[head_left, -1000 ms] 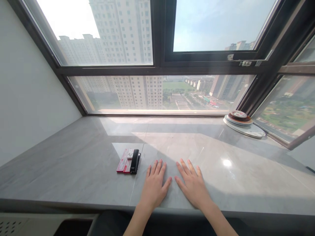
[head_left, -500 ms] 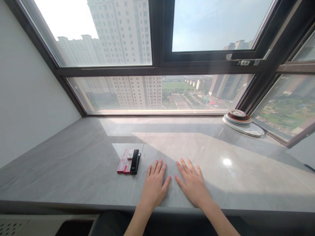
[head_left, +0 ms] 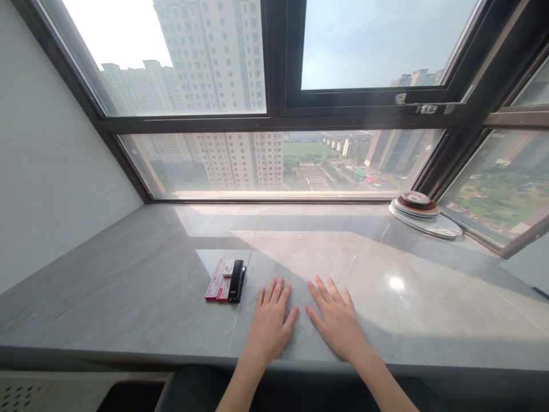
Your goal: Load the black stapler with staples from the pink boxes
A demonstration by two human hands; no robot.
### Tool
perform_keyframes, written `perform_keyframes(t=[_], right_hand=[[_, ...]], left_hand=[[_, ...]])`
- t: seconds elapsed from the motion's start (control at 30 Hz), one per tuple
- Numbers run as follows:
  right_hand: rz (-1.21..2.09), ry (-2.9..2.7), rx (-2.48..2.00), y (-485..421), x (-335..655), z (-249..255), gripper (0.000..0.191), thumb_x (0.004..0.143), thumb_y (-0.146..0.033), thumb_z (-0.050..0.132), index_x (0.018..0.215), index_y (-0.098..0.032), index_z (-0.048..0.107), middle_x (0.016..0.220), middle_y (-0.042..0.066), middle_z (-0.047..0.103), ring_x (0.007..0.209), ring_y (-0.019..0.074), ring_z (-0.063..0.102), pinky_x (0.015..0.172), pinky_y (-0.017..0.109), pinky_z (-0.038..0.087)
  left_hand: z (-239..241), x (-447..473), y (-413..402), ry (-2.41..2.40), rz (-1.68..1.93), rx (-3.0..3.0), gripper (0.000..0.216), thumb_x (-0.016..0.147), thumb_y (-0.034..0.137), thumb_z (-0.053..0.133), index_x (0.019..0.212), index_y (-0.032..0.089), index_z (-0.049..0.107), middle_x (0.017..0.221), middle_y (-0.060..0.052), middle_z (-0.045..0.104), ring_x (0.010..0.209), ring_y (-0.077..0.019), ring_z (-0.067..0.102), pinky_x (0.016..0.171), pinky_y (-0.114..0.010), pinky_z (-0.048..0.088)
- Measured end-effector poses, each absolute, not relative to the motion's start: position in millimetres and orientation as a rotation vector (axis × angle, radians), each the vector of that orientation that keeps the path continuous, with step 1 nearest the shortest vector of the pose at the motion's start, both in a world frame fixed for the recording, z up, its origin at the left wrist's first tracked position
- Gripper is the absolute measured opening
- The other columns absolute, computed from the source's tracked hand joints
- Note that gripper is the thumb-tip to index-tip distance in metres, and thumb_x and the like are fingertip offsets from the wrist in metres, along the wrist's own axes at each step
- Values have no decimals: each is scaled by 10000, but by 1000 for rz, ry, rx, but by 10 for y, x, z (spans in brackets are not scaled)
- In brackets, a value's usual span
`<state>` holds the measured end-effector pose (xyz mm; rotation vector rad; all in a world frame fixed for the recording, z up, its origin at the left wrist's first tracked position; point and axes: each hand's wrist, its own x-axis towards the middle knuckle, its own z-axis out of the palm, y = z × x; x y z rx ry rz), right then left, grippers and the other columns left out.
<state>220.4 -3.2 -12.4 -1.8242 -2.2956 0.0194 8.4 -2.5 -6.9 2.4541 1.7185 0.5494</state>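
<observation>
My left hand (head_left: 270, 323) lies flat, palm down, on the grey stone window ledge (head_left: 128, 297), fingers stretched out and holding nothing. Close beside it my right hand (head_left: 337, 320) rests the same way, open and flat. Just left of my left hand sit a black stapler (head_left: 235, 281) and, touching it, small red and white boxes (head_left: 218, 280). Neither hand touches them.
A stack of round plates or discs (head_left: 422, 214) stands at the far right corner of the ledge by the window frame. Large windows (head_left: 274, 154) rise behind the ledge, and a white wall (head_left: 47, 171) closes the left side.
</observation>
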Motion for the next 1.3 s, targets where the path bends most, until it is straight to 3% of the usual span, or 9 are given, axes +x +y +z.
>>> perform_keyframes(t=[1.3], right_hand=[[2,-2286,-1812,-36,2207,-140,636,1046,-589,298,1642,-373,255,1721,-22,189,1593,312,107,1254,607,99]], left_hand=[[-71,64,-23,1707,567,2456,568,1057,467,393,1602,315,346,1701,-34,260,1577,-292,226,1264,-573,236]])
